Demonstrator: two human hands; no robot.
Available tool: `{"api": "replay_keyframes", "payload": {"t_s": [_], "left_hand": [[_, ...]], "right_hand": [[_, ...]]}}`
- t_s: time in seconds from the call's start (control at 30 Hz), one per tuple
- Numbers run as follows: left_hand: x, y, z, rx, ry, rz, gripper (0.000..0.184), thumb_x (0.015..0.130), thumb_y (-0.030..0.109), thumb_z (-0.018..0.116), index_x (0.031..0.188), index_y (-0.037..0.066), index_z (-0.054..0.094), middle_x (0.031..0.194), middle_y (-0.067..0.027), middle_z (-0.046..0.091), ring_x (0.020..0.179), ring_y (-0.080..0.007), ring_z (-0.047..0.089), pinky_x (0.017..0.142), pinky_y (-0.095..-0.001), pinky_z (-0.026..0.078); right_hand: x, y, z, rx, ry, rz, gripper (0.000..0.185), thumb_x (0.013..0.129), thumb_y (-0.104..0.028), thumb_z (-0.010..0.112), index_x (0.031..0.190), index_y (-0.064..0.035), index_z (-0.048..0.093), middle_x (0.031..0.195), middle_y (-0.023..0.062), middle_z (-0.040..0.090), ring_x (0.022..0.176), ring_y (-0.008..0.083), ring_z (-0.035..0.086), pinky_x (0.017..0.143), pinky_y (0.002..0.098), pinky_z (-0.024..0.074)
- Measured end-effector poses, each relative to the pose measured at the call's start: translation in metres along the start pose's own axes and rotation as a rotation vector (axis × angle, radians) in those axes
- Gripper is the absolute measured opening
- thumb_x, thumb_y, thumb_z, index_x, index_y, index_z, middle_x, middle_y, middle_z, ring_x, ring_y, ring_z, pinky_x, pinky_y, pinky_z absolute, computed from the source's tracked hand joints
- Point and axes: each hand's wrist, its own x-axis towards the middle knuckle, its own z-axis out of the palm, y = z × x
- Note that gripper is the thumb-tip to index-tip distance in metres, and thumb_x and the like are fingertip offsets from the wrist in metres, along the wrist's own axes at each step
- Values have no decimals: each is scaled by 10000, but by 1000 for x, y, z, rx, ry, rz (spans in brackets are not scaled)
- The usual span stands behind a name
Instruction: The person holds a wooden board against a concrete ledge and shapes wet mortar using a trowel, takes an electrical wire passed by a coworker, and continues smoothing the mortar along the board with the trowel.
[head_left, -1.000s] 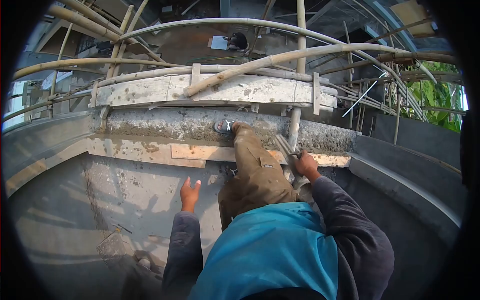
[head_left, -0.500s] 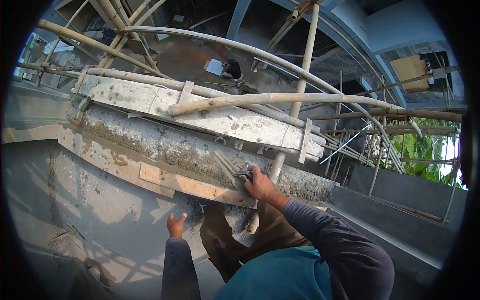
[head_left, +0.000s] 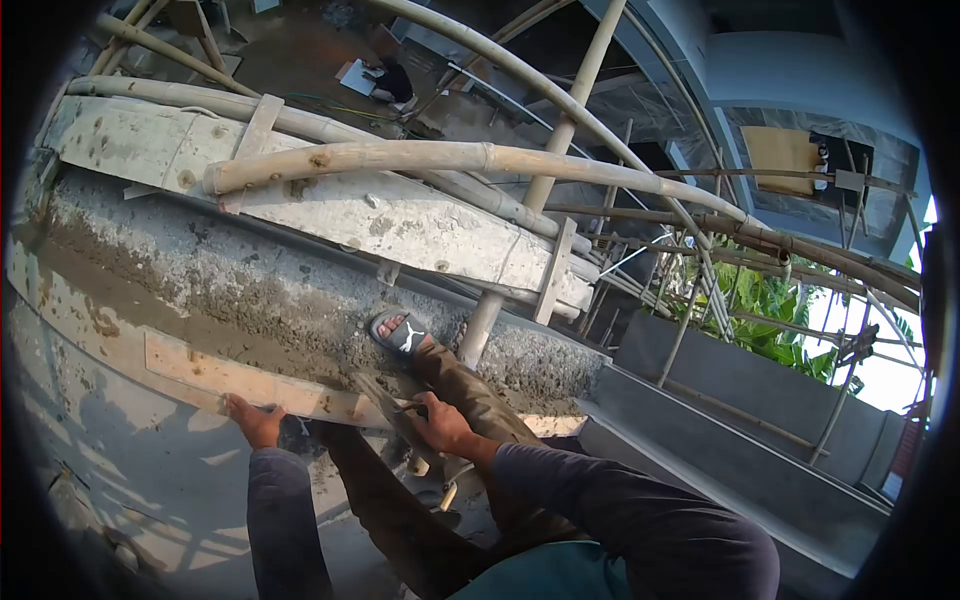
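My right hand [head_left: 440,425] is closed around the handle of a plastering trowel [head_left: 383,402], whose long blade lies across the wooden form board [head_left: 250,378] at the edge of the wet mortar [head_left: 225,335]. My left hand [head_left: 257,425] is at the near edge of that board, thumb apart from the fingers; whether it presses on the board I cannot tell. Rough mortar runs along the ledge between the form board and the grey wall strip behind. My sandalled foot [head_left: 398,332] stands on the ledge just beyond the trowel.
Beyond the ledge lies a mortar-spotted plank [head_left: 390,225] with bamboo poles [head_left: 400,157] above it. An upright pole [head_left: 483,325] stands near my foot. A person [head_left: 393,82] crouches far below. A grey concrete channel [head_left: 720,470] runs at right.
My view has shifted to the right. My left hand has moved up to the form board. The trowel has moved nearer to me along the board, and my foot now shows on the ledge.
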Motion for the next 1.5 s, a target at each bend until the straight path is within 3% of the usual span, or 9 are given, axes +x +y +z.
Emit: {"api": "replay_keyframes", "payload": {"t_s": [0.17, 0.37, 0.7, 0.73, 0.93, 1.03, 1.2, 1.43, 1.5], "left_hand": [[-13, 7, 0, 48, 75, 84, 1226, 577, 337, 869, 1424, -113, 105, 1471, -334, 179, 1408, -431, 127, 1147, -423, 213], [0, 64, -37, 149, -4, -110, 1344, 566, 459, 866, 1444, -96, 12, 1513, -312, 54, 1425, -420, 61, 1168, -409, 158], [21, 77, -40, 232, -95, -118, 1320, 599, 407, 872, 1437, -102, -12, 1497, -348, 20, 1417, -450, 26, 1147, -412, 241], [28, 62, -30, 274, -85, -83, 1405, 555, 517, 864, 1431, -98, -47, 1487, -368, -1, 1418, -454, -6, 1114, -429, 284], [26, 72, -36, 327, -83, -46, 1371, 563, 495, 865, 1389, -181, 5, 1440, -424, 91, 1396, -496, 63, 1143, -434, 207], [26, 69, -34, 369, -65, -11, 1357, 557, 491, 866, 1353, -242, 48, 1396, -471, 143, 1372, -532, 123, 1156, -445, 162], [30, 69, -32, 364, -60, -11, 1332, 581, 473, 862, 1355, -238, 44, 1385, -488, 127, 1355, -556, 137, 1152, -448, 173], [28, 64, -32, 281, -42, 32, 1320, 598, 455, 859, 1349, -239, 24, 1385, -496, 86, 1351, -565, 130, 1150, -455, 173], [29, 56, -22, 318, 14, 7, 1391, 554, 479, 877, 1386, -179, -23, 1431, -449, 43, 1373, -551, 45, 1094, -423, 316]], "right_hand": [[30, 23, 19, -26, 93, -50, 380, 902, -332, 529, 1170, -64, 548, 989, 250, 646, 967, 435, 600, 862, 477, 468], [45, 35, 19, -94, 4, 89, 368, 897, -319, 519, 1180, -89, 567, 1042, 249, 641, 1017, 432, 588, 888, 477, 457], [71, 51, 16, -365, -110, 313, 352, 877, -305, 503, 1142, -97, 603, 1117, 229, 625, 1069, 412, 578, 916, 486, 459], [82, 61, 22, -366, -125, 294, 345, 881, -300, 491, 1132, -96, 612, 1146, 225, 615, 1089, 399, 574, 910, 481, 466], [136, 45, 46, -500, -197, -143, 293, 897, -297, 495, 1066, -106, 639, 1137, 198, 628, 1067, 408, 581, 865, 480, 487], [114, 27, 38, -272, -164, 12, 296, 900, -299, 493, 1065, -91, 624, 1115, 199, 637, 1048, 421, 587, 861, 490, 485], [104, 62, 32, -510, -173, 265, 334, 899, -324, 465, 1102, -95, 600, 1136, 213, 622, 1064, 366, 593, 915, 468, 464], [173, 94, 62, -476, -120, 112, 338, 886, -327, 498, 1101, -99, 626, 1070, 236, 634, 1036, 410, 589, 923, 465, 452], [148, 85, 48, -340, -143, 69, 360, 882, -326, 469, 1118, -102, 623, 1146, 197, 622, 1076, 376, 583, 940, 456, 447]]}}
